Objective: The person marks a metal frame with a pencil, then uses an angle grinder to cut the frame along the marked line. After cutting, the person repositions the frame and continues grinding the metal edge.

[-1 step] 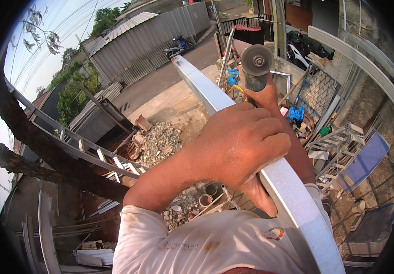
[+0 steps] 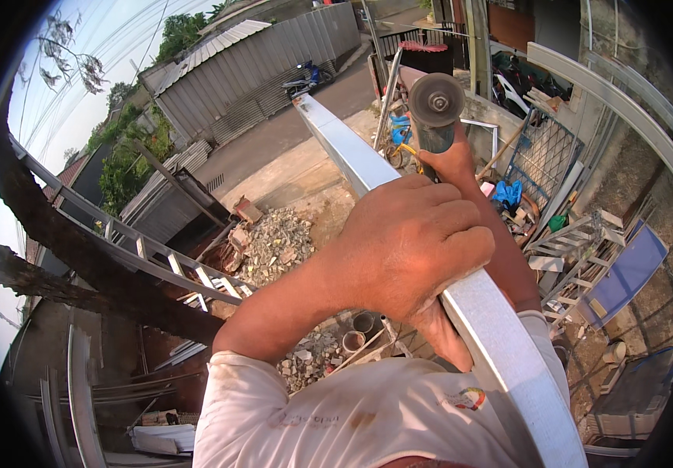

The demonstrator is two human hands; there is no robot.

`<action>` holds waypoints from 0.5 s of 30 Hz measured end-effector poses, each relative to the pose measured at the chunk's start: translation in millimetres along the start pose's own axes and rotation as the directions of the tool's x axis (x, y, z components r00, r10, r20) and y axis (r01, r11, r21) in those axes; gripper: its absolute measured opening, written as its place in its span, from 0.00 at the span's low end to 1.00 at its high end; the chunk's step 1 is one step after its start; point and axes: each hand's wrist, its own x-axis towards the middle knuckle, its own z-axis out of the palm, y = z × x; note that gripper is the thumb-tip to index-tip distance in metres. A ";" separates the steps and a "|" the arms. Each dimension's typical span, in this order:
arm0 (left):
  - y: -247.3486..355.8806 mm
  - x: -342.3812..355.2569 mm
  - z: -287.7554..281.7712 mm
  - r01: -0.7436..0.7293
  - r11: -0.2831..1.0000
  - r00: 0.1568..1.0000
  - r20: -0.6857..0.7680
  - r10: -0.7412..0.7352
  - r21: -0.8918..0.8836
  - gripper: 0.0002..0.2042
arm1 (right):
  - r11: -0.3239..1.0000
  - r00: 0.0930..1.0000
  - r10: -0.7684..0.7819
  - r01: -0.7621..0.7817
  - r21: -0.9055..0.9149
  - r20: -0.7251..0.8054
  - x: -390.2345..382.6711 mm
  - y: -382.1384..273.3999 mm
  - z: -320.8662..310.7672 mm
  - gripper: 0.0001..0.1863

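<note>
A long silver rectangular metal tube slants across the view, from the lower right near my body to a far end over the paving. My left hand is wrapped over it, with the fingers on top and the thumb along the near side. Beyond the tube, my right hand grips an angle grinder by its body. The grinder's round grey disc faces me and stands apart from the tube. Whether the disc spins I cannot tell. My left hand and the tube hide part of my right forearm.
A rubble heap lies left of the tube, by a leaning ladder and a dark tree trunk. At the right are a metal grille, a stepladder and a purple panel. Another long metal beam crosses the upper right.
The grinder in my right hand has shifted very slightly up and to the left. My left hand keeps its hold on the tube.
</note>
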 end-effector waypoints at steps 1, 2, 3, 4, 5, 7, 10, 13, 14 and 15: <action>-0.3 -0.6 0.2 0.004 1.000 1.000 -0.010 -0.004 0.016 0.39 | 0.999 0.999 -0.035 0.034 0.039 0.003 6.9 2.0 2.8 0.43; -0.4 -0.6 -0.5 0.009 0.999 1.000 -0.018 -0.008 0.039 0.38 | 0.994 0.997 -0.073 0.073 0.082 0.005 12.0 0.7 6.7 0.43; -2.8 -1.1 1.9 -0.022 0.999 0.998 -0.065 0.024 0.032 0.39 | 0.997 0.997 -0.068 0.067 0.033 0.031 14.5 -1.2 9.3 0.43; -6.6 -2.6 6.5 -0.054 0.998 0.992 -0.112 0.057 0.026 0.39 | 0.996 0.996 -0.080 0.079 0.035 0.041 17.3 -2.0 13.7 0.43; -10.0 -2.6 9.9 -0.087 0.996 0.982 -0.164 0.089 0.018 0.40 | 0.995 0.994 -0.093 0.091 0.033 0.054 20.8 -0.2 18.1 0.43; -7.6 -0.2 9.9 -0.072 0.997 0.982 -0.175 0.070 -0.007 0.40 | 0.993 0.992 -0.110 0.106 0.060 0.063 25.5 2.3 30.1 0.42; -8.9 -4.3 12.2 -0.067 0.998 0.978 -0.200 0.066 -0.001 0.40 | 0.974 0.979 -0.164 0.142 0.179 0.119 23.9 -10.1 43.2 0.41; -6.8 -5.3 12.2 -0.055 0.998 0.979 -0.195 0.051 -0.015 0.39 | 0.964 0.975 -0.156 0.115 0.239 0.160 22.0 -10.1 52.2 0.40; -6.1 -4.7 12.2 -0.047 0.999 0.979 -0.197 0.041 -0.022 0.39 | 0.966 0.972 -0.151 0.107 0.236 0.180 22.9 -11.6 52.5 0.40; -7.0 -4.7 13.1 -0.054 0.998 0.978 -0.204 0.049 -0.019 0.38 | 0.956 0.969 -0.171 0.119 0.268 0.180 24.3 -11.7 54.0 0.39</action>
